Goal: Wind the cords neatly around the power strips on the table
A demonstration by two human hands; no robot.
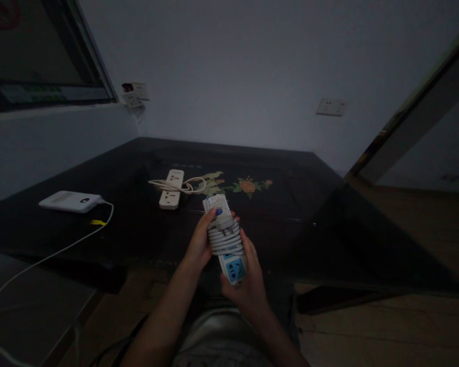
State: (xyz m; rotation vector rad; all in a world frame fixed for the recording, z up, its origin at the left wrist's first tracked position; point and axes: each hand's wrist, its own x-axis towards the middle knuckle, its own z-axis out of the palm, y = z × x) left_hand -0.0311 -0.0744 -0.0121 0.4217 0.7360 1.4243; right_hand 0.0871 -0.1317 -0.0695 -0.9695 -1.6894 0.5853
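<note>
Between my two hands, over the table's front edge, is a white power strip point(235, 269) with blue socket faces. Its grey-white cord point(225, 240) is wound several times around the middle, and the plug point(224, 224) lies on top of the coils with its prongs showing. My left hand point(202, 239) grips the upper left side, thumb near a blue oval button. Around the lower right side and bottom end my right hand point(248, 280) is closed. Some fingers of both hands are hidden behind the strip.
On the dark table point(290, 239) a second white power strip point(171, 199) lies with a loose cord across it. To the left rests a white power bank point(71, 201) with a cable point(61, 250) running off the edge. Wall sockets point(332, 107) sit behind the table.
</note>
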